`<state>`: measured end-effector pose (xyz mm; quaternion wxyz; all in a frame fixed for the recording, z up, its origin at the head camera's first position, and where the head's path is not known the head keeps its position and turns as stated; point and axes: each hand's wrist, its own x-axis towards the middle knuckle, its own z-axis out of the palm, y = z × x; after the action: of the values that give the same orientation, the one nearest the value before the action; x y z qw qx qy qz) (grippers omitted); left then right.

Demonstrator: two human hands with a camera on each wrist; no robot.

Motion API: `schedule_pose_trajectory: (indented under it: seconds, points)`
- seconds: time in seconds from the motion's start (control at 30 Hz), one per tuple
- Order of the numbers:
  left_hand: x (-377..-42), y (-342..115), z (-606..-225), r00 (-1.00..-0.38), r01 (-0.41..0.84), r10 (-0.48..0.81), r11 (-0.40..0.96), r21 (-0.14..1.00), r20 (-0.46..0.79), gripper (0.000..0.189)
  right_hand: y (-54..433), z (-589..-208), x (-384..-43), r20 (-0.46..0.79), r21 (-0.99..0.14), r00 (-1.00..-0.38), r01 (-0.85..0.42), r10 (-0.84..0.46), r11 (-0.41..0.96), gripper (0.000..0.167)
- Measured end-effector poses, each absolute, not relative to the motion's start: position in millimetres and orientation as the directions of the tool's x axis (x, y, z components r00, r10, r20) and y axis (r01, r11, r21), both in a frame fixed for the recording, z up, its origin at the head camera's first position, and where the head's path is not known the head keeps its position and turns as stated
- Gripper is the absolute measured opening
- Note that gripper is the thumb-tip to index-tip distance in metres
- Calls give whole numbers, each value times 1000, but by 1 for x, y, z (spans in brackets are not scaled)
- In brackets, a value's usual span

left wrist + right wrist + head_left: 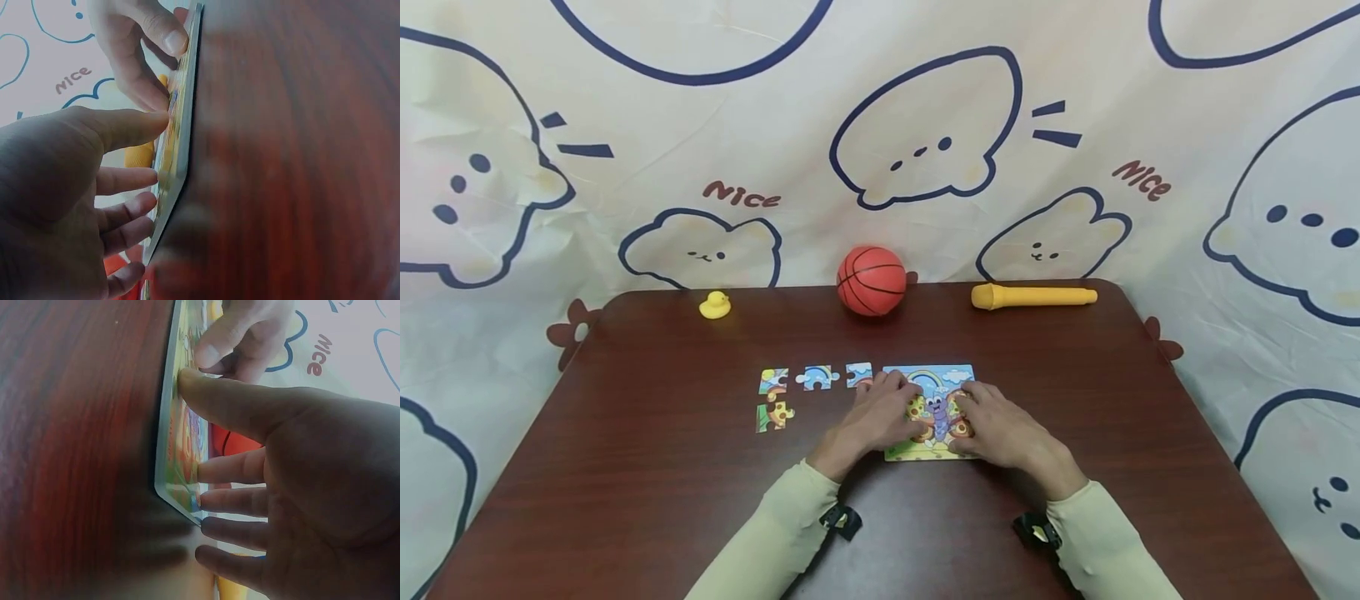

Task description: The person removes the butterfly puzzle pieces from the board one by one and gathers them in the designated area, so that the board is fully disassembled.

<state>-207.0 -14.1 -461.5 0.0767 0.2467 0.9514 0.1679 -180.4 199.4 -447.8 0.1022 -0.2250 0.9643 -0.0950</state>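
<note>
A flat jigsaw puzzle board (938,408) with a purple butterfly, a rainbow and a yellow-green lower strip lies on the table. My left hand (880,414) rests its fingertips on the board's left part, and my right hand (1009,429) touches its right part. In the left wrist view, the thumb and spread fingers of the left hand (56,175) meet the face of the thin board (186,137). The right wrist view has the thumb and fairly straight fingers of the right hand (325,456) along the picture side. Both hands cover the board's sides.
Several loose jigsaw pieces (817,378) lie left of the board. Along the table's far edge stand a yellow rubber duck (715,306), a red toy basketball (872,282) and a yellow toy microphone (1033,297). Behind hangs a printed curtain (805,150).
</note>
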Motion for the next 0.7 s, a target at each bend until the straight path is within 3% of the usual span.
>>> schedule_pose_trajectory:
  seconds: [0.17, 0.7]
  points:
    - [-206, -11, -462, -873, 437, 484, 834, 336, -66, 55, 200, -448, -182, -158, -236, -878, -410, -451, 881, 57]
    - [-209, -7, -464, -887, 391, 456, 822, 414, -67, 48, 201, -448, -182, -132, -218, -881, -420, -454, 881, 54]
